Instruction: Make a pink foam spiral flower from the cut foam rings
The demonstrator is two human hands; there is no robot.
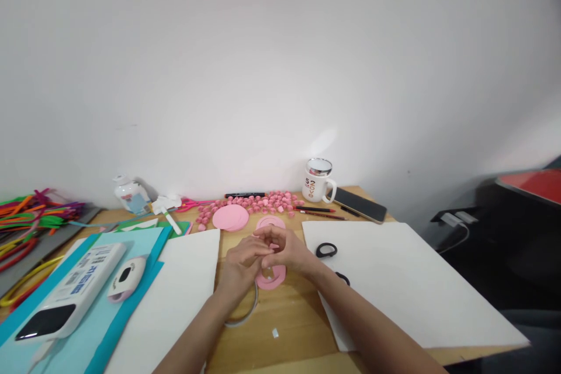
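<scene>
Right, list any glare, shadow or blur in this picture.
Head view: bright patch on the wall above the mug; head view: soft shadow beside the bottle; head view: detail between left hand and right hand too soft to make out.

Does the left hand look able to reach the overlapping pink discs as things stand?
Probably yes: the pink discs lie just beyond the left hand, with nothing visible standing between, though its fingers appear occupied close against the right hand.
</scene>
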